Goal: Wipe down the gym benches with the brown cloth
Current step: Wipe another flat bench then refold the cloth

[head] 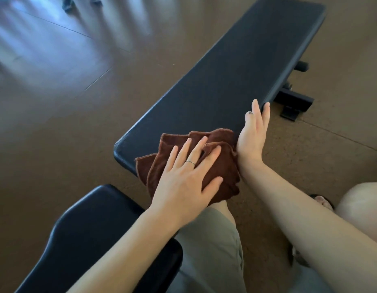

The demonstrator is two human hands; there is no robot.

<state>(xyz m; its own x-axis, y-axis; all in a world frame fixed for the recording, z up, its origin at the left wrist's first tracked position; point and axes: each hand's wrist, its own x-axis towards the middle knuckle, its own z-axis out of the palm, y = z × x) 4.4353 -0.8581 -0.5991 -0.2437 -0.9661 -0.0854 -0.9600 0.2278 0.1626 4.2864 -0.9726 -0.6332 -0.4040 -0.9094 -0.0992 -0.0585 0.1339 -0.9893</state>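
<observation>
A: Where is the brown cloth [213,163] found?

B: It is laid bunched and folded over the near end of the long bench pad [236,77], toward the near right corner, with part of it hanging off the near edge. The rest of the pad, out to the far end, is left uncovered.

A: How is it held?

B: It is pressed flat under the left hand [183,178]; the fingers are spread and straight on top of it, nothing being pinched. A ring is worn on one finger. Pressure spread this way probably allows the cloth to be swept along the pad.

A: And the right hand [254,132]?

B: It is set along the pad's right edge, just beside the cloth, with the thumb laid on top and the fingers reaching over the side. The bench seems to be steadied by it. Whether the edge is truly gripped cannot be told.

A: Anything else nearby?

B: A second padded bench [94,240] is seen at the lower left, untouched, and the bench's dark frame foot [293,102] rests on the brown floor [56,144].
</observation>
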